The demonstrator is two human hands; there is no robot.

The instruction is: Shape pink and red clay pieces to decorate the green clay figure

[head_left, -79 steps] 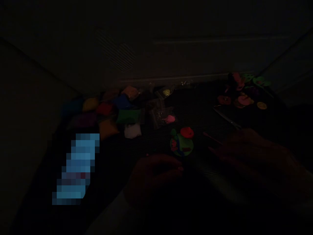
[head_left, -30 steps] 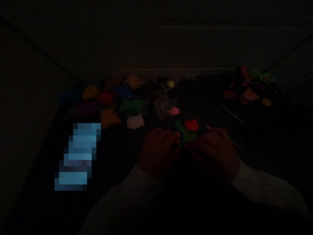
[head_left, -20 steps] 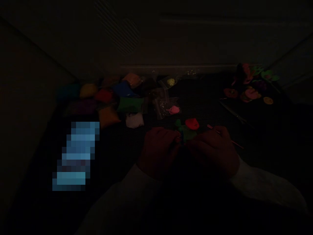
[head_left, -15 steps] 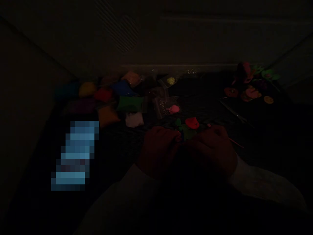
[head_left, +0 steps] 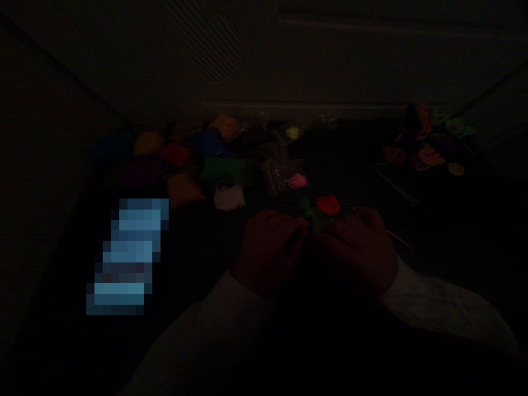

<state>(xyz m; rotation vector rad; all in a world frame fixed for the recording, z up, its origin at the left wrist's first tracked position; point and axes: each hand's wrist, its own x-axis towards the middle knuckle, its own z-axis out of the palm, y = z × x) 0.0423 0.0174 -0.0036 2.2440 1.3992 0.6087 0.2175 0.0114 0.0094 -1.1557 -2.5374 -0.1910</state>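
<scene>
The scene is very dark. My left hand (head_left: 272,250) is closed, its fingertips at the left side of a green clay-like piece (head_left: 318,219). From the other side my right hand (head_left: 357,250) comes in with bent fingers, its fingertips low by the same piece. Whatever either hand pinches is hidden in shadow. A rounded red piece (head_left: 328,205) sits at the top of the green one, and a small green lobe (head_left: 304,204) stands to its left. Behind my right hand passes a thin pink stick (head_left: 400,239); whether the hand holds it cannot be told.
Several coloured packets lie at the back left, among them a green packet (head_left: 223,169), a white packet (head_left: 229,197) and an orange packet (head_left: 185,190). A clear bag (head_left: 274,179) holds a pink lump (head_left: 297,181). Small coloured shapes (head_left: 429,157) cluster back right. A blurred bright screen (head_left: 127,253) lies left.
The picture is darker and the view has shifted slightly. My hands keep nearly the same place around the green piece, with only small finger movement.
</scene>
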